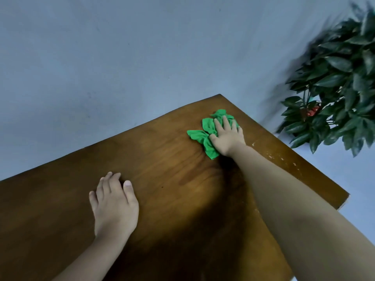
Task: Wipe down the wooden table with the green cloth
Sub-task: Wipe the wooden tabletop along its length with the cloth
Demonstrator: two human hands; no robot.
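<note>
So your right hand (228, 136) is stretched way out toward the far corner of the wooden table (162, 159), lying flat with the fingers spread on top of the green cloth (205, 136). You're pressing it down with your palm rather than gripping it. The cloth is all bunched and crumpled, sticking out to the left of your hand and past your fingertips, sitting near the far right edge of the tabletop. Your left hand (114, 205) is down on the table closer to you, palm flat, fingers loosely together, holding nothing. There are some pale scuffed spots along the table's right edge. A leafy plant (336, 78) stands off to the right beyond the table, blurry.
</note>
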